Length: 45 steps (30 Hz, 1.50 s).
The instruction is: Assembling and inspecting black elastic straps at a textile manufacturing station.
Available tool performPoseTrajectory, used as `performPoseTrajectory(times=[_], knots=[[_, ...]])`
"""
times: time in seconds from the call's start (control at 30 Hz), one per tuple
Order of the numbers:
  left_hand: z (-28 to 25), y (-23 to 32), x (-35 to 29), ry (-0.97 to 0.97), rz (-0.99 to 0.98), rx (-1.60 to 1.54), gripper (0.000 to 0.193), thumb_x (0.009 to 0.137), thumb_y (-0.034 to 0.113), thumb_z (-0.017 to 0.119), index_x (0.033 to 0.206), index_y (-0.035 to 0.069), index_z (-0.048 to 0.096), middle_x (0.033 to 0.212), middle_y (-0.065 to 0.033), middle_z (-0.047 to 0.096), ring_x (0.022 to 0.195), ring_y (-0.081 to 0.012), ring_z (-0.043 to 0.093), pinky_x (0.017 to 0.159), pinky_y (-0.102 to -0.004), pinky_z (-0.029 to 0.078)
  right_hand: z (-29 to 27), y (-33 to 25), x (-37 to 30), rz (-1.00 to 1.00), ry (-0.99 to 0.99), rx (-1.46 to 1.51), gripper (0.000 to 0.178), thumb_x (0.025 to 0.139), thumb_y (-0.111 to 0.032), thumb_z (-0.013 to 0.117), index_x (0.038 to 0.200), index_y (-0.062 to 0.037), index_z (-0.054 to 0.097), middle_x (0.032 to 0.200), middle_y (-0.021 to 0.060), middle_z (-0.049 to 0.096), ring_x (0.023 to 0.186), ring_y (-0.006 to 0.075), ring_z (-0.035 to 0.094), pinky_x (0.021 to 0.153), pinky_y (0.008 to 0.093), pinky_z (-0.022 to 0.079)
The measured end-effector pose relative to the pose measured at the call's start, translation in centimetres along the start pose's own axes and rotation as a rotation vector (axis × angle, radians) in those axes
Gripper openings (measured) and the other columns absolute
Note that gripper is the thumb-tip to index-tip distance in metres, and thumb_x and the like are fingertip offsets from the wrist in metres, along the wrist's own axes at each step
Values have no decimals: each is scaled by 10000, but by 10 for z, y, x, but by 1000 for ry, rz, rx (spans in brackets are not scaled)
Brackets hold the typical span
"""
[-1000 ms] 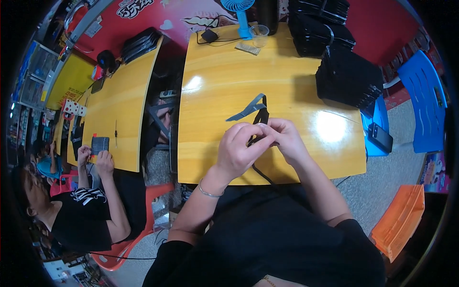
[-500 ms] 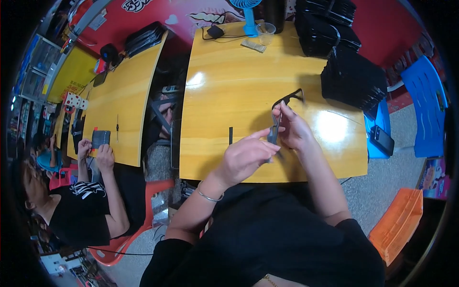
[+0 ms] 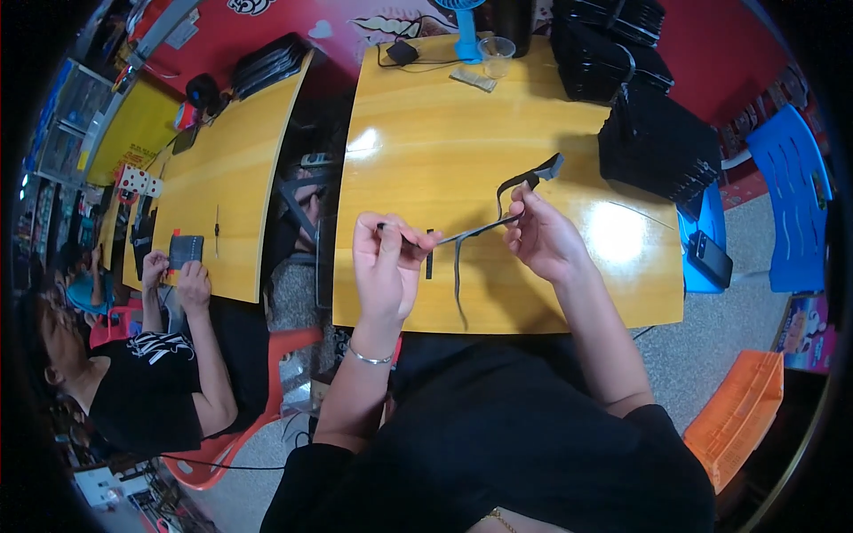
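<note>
Head view. The person sits at a yellow wooden bench (image 3: 426, 160) with both hands raised just above its near half. The left hand (image 3: 384, 262) has its fingers (image 3: 391, 238) pinched together on one end of a thin black strap (image 3: 475, 231). The right hand (image 3: 542, 238) has its fingers clamped on the same strap farther along. Between the two hands the strap runs taut and nearly level. Past the right hand it loops upward and ends in a small grey buckle-like piece (image 3: 553, 165), held clear of the bench. A loose tail of the strap hangs down from the middle toward the near edge of the bench. A short black piece (image 3: 429, 266) lies on the bench just beside the left hand.

At the far right of the bench stands a stack of black cases (image 3: 657, 147), well apart from the hands. A clear plastic cup (image 3: 497, 56) and the base of a small blue fan (image 3: 466, 40) stand at the far edge.

To the left, another person (image 3: 142, 391) sits at a second yellow bench (image 3: 231, 178) and holds a dark flat item (image 3: 185, 250) in both hands. A blue chair (image 3: 791, 195) stands at right.
</note>
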<state>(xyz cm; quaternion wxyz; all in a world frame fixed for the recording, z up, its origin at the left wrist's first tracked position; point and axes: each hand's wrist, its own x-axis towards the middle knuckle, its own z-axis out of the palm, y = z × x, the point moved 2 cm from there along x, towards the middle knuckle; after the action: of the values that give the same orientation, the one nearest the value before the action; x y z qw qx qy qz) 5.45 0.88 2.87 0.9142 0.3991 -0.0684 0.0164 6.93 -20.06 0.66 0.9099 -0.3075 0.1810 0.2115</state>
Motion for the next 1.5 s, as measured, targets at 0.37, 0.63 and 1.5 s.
performPoseTrajectory(times=[0.37, 0.63, 1.5], knots=[[5, -23, 2, -260, -424, 200, 475, 1003, 474, 270, 972, 53, 486, 756, -56, 517, 516, -116, 489, 568, -263, 465, -1, 4, 3, -77, -189, 64, 239, 970, -362, 486, 877, -146, 532, 834, 28, 644, 726, 102, 596, 642, 219, 493], [25, -44, 18, -207, -316, 368, 243, 954, 190, 555, 1097, -5, 535, 1066, -89, 633, 910, -102, 586, 823, -238, 459, 12, 4, 0, -165, -339, -98, 263, 985, -340, 455, 873, -111, 521, 896, 81, 667, 851, 138, 651, 696, 240, 526], [12, 17, 29, -870, -674, 951, 195, 952, 208, 531, 861, 46, 593, 669, 29, 516, 571, -39, 435, 516, -199, 364, 9, -51, -54, -28, -416, -1362, 167, 887, -169, 533, 831, -38, 622, 704, -7, 536, 686, 99, 497, 639, 251, 414]])
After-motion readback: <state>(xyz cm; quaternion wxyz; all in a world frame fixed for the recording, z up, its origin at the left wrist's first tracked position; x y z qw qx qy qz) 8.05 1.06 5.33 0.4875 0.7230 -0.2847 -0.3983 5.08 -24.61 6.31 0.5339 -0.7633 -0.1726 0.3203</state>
